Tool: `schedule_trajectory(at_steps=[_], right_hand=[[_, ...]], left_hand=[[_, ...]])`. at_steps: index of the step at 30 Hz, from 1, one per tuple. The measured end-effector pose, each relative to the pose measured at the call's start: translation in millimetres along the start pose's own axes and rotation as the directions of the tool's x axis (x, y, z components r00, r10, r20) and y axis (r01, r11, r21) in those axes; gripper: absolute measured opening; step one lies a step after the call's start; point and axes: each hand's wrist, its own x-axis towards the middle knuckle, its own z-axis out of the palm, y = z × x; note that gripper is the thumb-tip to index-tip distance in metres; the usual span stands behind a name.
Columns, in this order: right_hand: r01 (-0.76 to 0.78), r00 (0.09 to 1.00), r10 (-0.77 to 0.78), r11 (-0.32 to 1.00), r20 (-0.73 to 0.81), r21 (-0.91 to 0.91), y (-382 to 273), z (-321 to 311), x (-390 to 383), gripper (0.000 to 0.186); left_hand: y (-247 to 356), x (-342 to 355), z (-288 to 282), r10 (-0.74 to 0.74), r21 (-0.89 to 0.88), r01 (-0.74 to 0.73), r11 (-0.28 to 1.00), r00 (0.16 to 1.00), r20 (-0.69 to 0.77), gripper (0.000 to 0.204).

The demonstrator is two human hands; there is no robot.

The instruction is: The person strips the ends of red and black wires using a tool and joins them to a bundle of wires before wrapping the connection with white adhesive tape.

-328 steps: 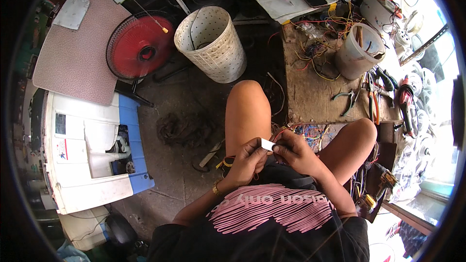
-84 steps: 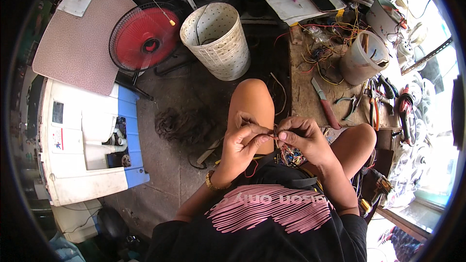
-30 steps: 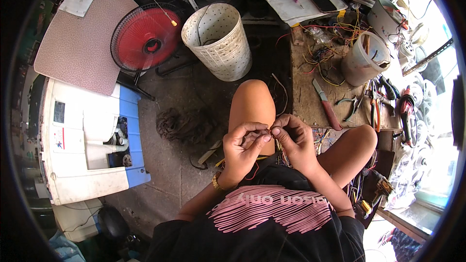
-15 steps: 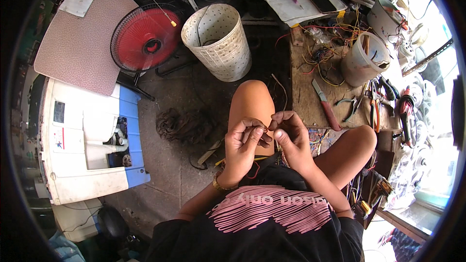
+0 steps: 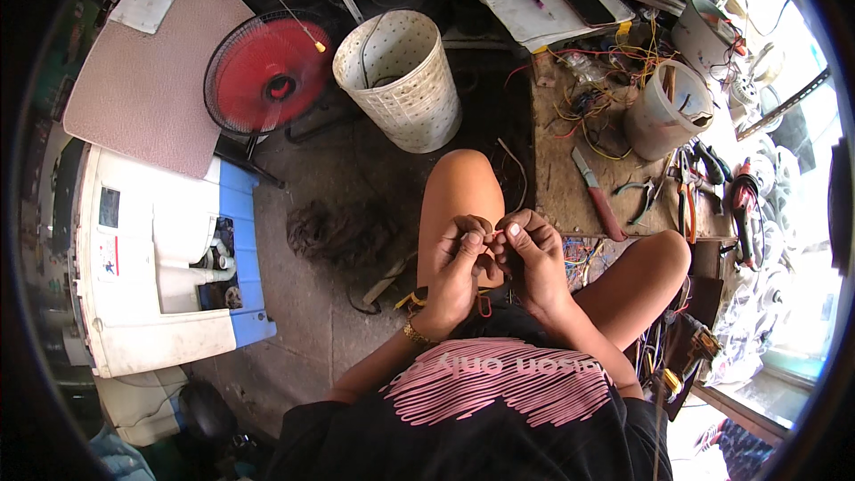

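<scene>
Over my bare knee, my left hand (image 5: pixel 456 269) and my right hand (image 5: pixel 537 260) meet fingertip to fingertip. Both are closed in a pinch on a thin red wire (image 5: pixel 495 233), a short stretch of which shows between the thumbs. Below the fingers hangs a small red wire loop (image 5: pixel 484 306); whether it is the same wire I cannot tell. The curled fingers hide the rest of what they hold.
At right, a wooden bench (image 5: pixel 559 191) carries a red-handled knife (image 5: pixel 598 194), orange-handled pliers (image 5: pixel 686 200), tangled wires (image 5: pixel 592 102) and a plastic tub (image 5: pixel 666 116). Ahead stand a speckled bin (image 5: pixel 405 93) and a red fan (image 5: pixel 267 76); a white-blue appliance (image 5: pixel 134 285) is left.
My hands have drawn together, and my right fingers have closed onto the red wire. The hanging red loop has shifted to the right.
</scene>
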Motion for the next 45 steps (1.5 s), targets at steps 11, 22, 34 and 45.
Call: schedule_trajectory(at_steps=[11,22,34,45], right_hand=[[0.211,0.976,-0.179,0.922,0.124,-0.325,-11,-7,5,0.012],[0.056,0.998,-0.049,0.981,0.042,-0.186,-12,-10,2,0.013],[-0.088,0.991,0.094,0.994,0.096,-0.059,-3,-15,0,0.015],[0.012,1.000,-0.009,0.975,0.016,-0.222,-15,-12,-3,0.011]], left_hand=[[34,13,7,0.276,0.807,-0.401,0.433,0.911,0.305,0.016],[30,4,17,0.418,0.857,-0.398,0.326,0.874,0.247,0.009],[19,2,-1,0.339,0.715,-0.378,0.588,0.918,0.207,0.005],[39,5,1,0.263,0.781,-0.314,0.540,0.944,0.197,0.011]])
